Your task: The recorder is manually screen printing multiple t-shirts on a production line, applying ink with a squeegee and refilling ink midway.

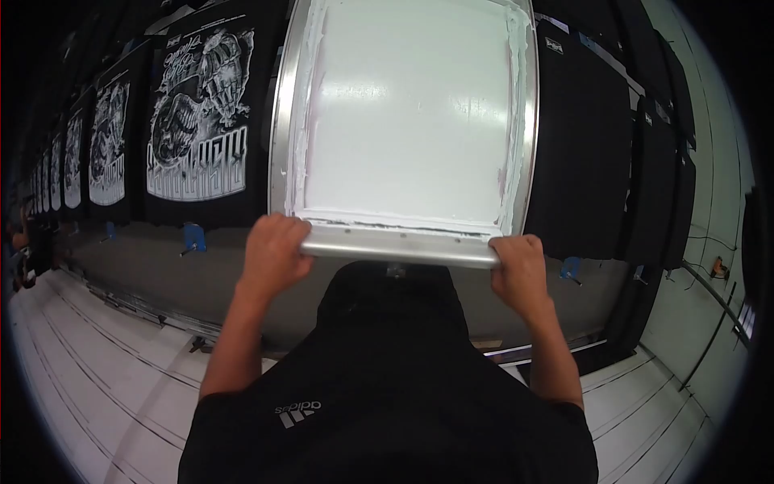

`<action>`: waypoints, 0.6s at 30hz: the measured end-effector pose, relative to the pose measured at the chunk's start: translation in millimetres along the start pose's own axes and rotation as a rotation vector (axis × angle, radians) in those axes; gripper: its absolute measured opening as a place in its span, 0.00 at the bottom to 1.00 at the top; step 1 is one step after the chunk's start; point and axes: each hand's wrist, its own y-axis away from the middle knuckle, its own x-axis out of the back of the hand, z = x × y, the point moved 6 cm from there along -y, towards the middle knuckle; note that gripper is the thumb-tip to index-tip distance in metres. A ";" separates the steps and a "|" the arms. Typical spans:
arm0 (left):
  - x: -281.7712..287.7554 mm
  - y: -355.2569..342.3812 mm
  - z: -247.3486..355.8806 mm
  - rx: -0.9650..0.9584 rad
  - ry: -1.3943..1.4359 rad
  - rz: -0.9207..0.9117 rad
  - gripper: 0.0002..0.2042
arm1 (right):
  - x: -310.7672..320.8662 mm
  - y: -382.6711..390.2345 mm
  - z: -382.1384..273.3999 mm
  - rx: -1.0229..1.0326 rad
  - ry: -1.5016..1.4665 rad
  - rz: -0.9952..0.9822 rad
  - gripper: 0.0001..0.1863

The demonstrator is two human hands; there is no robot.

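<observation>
The frame (288,121) stands at 12 o'clock, with a metal rim and a pale, glossy screen (411,121) across it. Its near bar (403,251) crosses just about the middle of the view. The left hand (278,254), at 9 o'clock, is curled over the bar's left end; the right hand (518,270), at 3 o'clock, grips the right end. Both have their fingers wrapped round the metal.

I'd expect the frame to be stiff and awkwardly wide rather than very heavy, the screen taut and easily damaged. White ink (516,89) smears the inner edges and would likely be slippery, so the bare bar ends look the best hold.

Printed shirts (201,113) run along a dark bench at 10 o'clock, plain black shirts (584,153) at 2. Blue clamps (194,238) hang below. The floor (105,363) is white with dark lines, at 8 o'clock; a pale wall (717,153) rises at 2. The far upper rim is too dark to read fairly.
</observation>
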 end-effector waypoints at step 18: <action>-40.2 -112.3 -65.6 0.040 -0.072 0.151 0.19 | -12.0 -124.7 71.5 -0.048 0.111 0.139 0.20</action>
